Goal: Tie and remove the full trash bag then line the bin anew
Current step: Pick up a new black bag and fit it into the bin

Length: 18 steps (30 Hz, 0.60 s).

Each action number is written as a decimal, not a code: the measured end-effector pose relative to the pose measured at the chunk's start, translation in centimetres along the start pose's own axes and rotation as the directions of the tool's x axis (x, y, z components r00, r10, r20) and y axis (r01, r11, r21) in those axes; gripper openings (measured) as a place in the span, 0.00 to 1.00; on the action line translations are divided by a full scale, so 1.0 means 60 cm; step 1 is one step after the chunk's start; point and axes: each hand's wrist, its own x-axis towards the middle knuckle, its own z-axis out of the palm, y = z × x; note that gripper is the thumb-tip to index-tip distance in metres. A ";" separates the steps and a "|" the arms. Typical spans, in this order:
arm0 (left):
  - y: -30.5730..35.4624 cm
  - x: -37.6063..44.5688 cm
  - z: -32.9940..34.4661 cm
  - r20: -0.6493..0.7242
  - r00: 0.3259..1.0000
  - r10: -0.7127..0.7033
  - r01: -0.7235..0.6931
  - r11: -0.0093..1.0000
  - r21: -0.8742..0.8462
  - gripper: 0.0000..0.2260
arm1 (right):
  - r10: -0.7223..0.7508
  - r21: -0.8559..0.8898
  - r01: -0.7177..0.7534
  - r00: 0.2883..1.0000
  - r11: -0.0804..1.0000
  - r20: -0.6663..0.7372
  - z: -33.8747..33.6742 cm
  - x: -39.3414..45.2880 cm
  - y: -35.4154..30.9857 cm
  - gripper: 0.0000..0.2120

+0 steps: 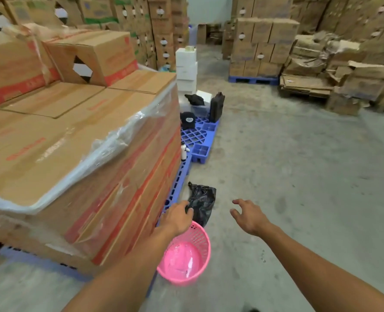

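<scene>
A pink plastic basket bin (203, 242) stands on the concrete floor beside a blue pallet, with no bag inside it. Just beyond the bin a crumpled black trash bag (202, 200) hangs or rests low over the floor. My left hand (177, 218) is closed on the bag's lower left part, above the bin's far rim. My right hand (247, 216) hovers to the right of the bag with fingers spread and holds nothing.
A wrapped stack of cardboard boxes (78, 140) on a blue pallet (197, 140) stands close on the left. On the pallet lie a black cap (187, 120), a white bottle (183, 150) and a black bag (216, 106). More box stacks line the back and right.
</scene>
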 end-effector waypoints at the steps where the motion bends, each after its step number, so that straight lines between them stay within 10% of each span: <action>1: 0.014 0.025 0.008 0.001 1.000 -0.012 0.012 1.000 -0.010 0.20 | -0.008 -0.006 0.008 1.000 1.000 0.016 -0.009 0.031 0.014 0.24; 18: 0.098 0.322 0.067 -0.039 0.886 -0.461 0.445 0.872 -0.207 0.23 | -0.328 -0.115 0.389 0.876 0.914 0.353 -0.148 0.533 0.061 0.21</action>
